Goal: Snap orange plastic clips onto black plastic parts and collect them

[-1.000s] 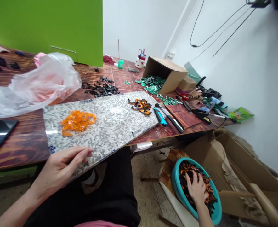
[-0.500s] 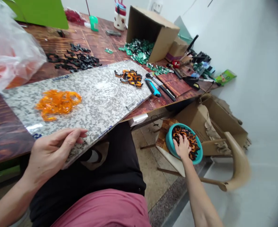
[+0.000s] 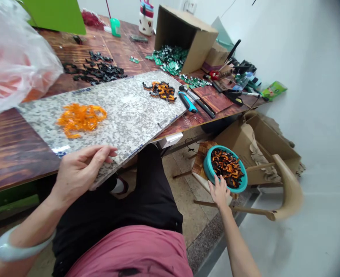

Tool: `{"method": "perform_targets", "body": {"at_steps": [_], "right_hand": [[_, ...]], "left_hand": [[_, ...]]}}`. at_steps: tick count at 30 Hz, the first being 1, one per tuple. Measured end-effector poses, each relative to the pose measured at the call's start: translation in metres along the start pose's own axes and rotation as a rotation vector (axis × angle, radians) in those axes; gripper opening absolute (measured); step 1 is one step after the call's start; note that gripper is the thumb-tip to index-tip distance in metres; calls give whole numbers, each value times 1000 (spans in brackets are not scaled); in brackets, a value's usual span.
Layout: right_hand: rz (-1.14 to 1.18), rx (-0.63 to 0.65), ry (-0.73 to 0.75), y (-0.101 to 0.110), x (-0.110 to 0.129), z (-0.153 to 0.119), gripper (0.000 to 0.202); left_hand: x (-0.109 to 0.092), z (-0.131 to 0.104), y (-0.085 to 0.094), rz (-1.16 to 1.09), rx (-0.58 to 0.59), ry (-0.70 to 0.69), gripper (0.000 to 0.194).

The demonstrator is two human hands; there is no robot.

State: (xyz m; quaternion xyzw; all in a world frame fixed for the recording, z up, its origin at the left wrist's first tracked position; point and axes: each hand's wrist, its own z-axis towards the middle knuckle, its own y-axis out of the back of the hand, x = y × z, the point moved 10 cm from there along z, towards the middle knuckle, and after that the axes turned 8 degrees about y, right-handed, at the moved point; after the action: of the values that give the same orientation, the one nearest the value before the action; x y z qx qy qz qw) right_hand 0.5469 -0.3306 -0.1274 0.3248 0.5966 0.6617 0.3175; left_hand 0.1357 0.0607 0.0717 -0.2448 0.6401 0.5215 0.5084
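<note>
Basin [image 3: 208,165], one, just beyond right hand [image 3: 220,192], which is open, spread; orange-black parts [image 3: 228,166] inside, too many to count; left hand [image 3: 79,169] curled at slab's [image 3: 129,125] near edge, can't tell if gripping; beyond it, one orange pile [image 3: 81,118], farther right one mixed pile [image 3: 161,91]

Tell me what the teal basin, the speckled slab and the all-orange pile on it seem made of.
Teal basin: probably moulded plastic, smooth, judging by its even colour and rounded rim. Speckled slab: polished stone or stone-look tile, from the grey and white flecks and glossy glare. All-orange pile: likely shiny, translucent plastic, since light seems to glow through it.
</note>
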Motion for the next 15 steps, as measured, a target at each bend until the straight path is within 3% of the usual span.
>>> {"method": "perform_targets", "body": {"at_steps": [4, 7, 9, 11, 15], "right_hand": [[38, -37, 14, 20, 11, 18, 62], [96, -70, 88, 38, 44, 38, 58], [159, -54, 215, 44, 87, 50, 50], [234, 8, 394, 43, 145, 57, 39], [362, 196, 715, 19, 267, 51, 21]], "left_hand": [[1, -1, 0, -28, 3, 3, 30], [-2, -1, 1, -33, 11, 13, 29], [-5, -2, 1, -20, 15, 10, 27], [-5, -3, 2, 0, 14, 12, 25], [7, -7, 7, 50, -38, 30, 22]]}}
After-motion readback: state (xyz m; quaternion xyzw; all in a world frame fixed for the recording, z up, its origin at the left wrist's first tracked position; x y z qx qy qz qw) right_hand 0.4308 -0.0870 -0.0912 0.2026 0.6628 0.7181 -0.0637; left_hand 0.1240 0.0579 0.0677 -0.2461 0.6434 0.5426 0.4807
